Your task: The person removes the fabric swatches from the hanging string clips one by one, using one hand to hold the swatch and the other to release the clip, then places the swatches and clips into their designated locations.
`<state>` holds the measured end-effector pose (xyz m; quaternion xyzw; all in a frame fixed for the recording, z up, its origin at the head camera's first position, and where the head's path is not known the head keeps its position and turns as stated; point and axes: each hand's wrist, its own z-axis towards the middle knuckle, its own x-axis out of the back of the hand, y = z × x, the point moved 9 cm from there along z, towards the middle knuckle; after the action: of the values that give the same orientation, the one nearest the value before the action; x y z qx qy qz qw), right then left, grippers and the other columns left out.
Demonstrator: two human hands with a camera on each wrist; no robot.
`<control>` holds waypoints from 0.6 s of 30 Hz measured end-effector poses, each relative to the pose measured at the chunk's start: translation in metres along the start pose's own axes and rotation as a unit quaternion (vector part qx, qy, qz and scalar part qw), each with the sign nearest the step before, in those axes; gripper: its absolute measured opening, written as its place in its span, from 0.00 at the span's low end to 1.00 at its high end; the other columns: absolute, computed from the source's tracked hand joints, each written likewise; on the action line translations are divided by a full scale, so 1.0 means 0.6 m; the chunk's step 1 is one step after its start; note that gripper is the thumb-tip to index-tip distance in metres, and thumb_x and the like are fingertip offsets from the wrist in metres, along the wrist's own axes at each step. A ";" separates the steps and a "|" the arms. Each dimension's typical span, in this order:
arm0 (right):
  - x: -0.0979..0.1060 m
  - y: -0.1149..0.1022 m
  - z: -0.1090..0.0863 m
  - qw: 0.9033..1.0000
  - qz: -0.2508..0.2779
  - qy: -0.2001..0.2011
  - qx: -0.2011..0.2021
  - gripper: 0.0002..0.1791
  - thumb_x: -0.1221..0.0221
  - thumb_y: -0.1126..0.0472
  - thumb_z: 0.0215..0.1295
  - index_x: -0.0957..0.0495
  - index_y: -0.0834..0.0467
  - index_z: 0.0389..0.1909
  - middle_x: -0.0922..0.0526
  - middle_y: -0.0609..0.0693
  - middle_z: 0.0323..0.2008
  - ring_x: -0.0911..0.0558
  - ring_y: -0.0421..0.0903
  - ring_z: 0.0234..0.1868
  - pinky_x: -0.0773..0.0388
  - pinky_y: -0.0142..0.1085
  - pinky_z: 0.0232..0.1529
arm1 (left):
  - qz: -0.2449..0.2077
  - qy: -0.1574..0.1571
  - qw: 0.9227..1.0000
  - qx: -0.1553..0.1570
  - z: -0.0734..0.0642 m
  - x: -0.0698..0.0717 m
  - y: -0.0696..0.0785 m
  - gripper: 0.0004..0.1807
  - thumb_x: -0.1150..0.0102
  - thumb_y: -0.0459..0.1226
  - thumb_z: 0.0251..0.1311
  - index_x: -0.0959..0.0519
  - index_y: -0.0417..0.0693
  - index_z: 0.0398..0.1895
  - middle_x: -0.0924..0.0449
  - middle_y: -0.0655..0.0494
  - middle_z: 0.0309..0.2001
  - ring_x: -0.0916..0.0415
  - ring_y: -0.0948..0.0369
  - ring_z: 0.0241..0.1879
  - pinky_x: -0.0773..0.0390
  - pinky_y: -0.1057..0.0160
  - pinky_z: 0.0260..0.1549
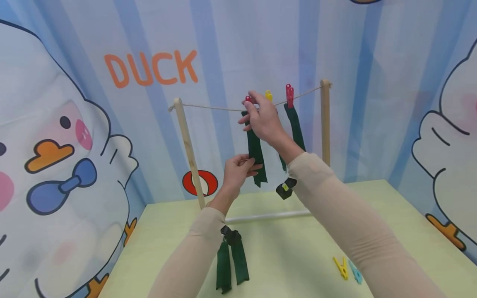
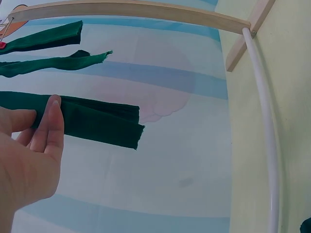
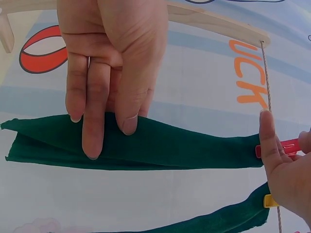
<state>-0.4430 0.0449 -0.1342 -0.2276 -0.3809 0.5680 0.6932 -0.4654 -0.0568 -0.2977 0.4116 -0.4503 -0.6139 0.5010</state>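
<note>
A dark green cloth strip point(image 1: 255, 153) hangs from a red clothespin point(image 3: 291, 145) on a thin rope point(image 1: 216, 108). My right hand point(image 1: 264, 118) pinches that clothespin at the strip's top. Lower down, my left hand point(image 1: 236, 171) holds the same strip between thumb and fingers, its loose ends hanging below. Beside it, a yellow clothespin point(image 1: 268, 95) holds a second green strip point(image 3: 214, 221), mostly behind my right arm in the head view. Farther right, another red clothespin point(image 1: 290, 96) grips a third green strip point(image 1: 295, 126).
Two wooden posts point(image 1: 326, 124) carry the rope, with a white bar point(image 1: 268, 216) across their base. Green strips point(image 1: 239, 260) lie on the pale table point(image 1: 290, 256) by my left forearm. A yellow clothespin point(image 1: 340, 268) and a blue clothespin point(image 1: 355, 272) lie near my right sleeve.
</note>
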 end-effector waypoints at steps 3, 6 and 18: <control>0.000 -0.001 0.001 1.000 -0.006 0.001 0.005 0.26 0.54 0.59 0.80 0.40 0.61 0.74 0.25 0.56 0.59 0.14 0.47 0.37 0.16 0.34 0.38 | 0.002 -0.001 1.000 -0.001 0.001 -0.001 0.000 0.17 0.45 0.34 0.72 0.23 0.35 0.59 0.16 0.41 0.51 0.15 0.51 0.46 0.17 0.58 0.47; 0.002 -0.002 0.002 1.000 -0.001 0.003 0.006 0.23 0.54 0.59 0.80 0.37 0.61 0.71 0.24 0.56 0.58 0.14 0.47 0.38 0.16 0.34 0.40 | 0.003 -0.003 1.000 -0.002 0.003 -0.003 0.001 0.17 0.44 0.34 0.72 0.23 0.36 0.60 0.16 0.41 0.51 0.15 0.51 0.46 0.18 0.57 0.47; 0.008 -0.005 0.004 1.000 0.013 0.015 0.013 0.15 0.53 0.61 0.79 0.30 0.62 0.61 0.22 0.55 0.50 0.13 0.48 0.38 0.17 0.34 0.44 | -0.005 0.004 1.000 0.005 0.003 -0.003 0.003 0.18 0.45 0.34 0.72 0.25 0.38 0.63 0.16 0.41 0.50 0.14 0.52 0.44 0.17 0.56 0.47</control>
<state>-0.4426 0.0483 -0.1294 -0.2315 -0.3603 0.5784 0.6943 -0.4664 -0.0550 -0.2954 0.4187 -0.4494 -0.6125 0.4975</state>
